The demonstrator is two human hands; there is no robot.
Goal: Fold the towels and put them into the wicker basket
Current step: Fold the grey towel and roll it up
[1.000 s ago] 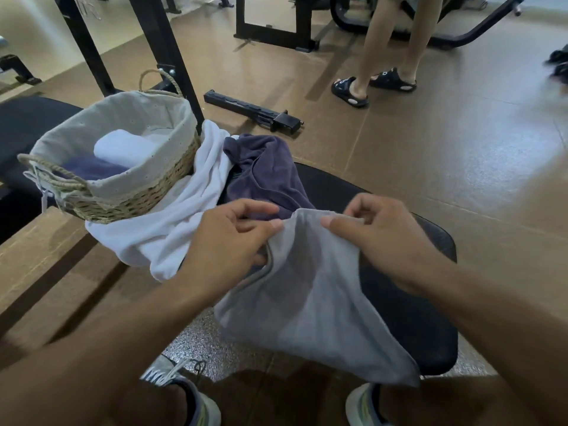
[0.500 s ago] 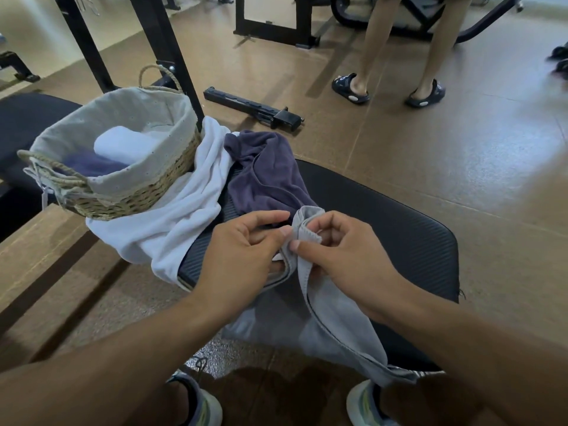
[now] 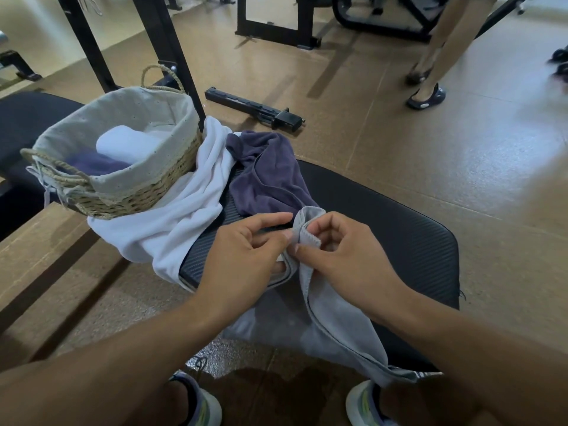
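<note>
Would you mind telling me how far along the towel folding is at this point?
Done: a white towel and a purple one already lie in the wicker basket. In hand: both hands, left and right, pinch the grey towel corners together. Left: the loose white towel and dark purple towel on the bench.

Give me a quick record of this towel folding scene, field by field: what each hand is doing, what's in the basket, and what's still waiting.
left hand: left hand pinches the edge of the light grey towel
right hand: right hand pinches the same edge, close beside the left
grey towel: hangs off the front of the black padded bench
basket: cloth-lined wicker basket holds a white towel and a dark purple one
waiting: loose white towel and crumpled dark purple towel on the bench
</note>
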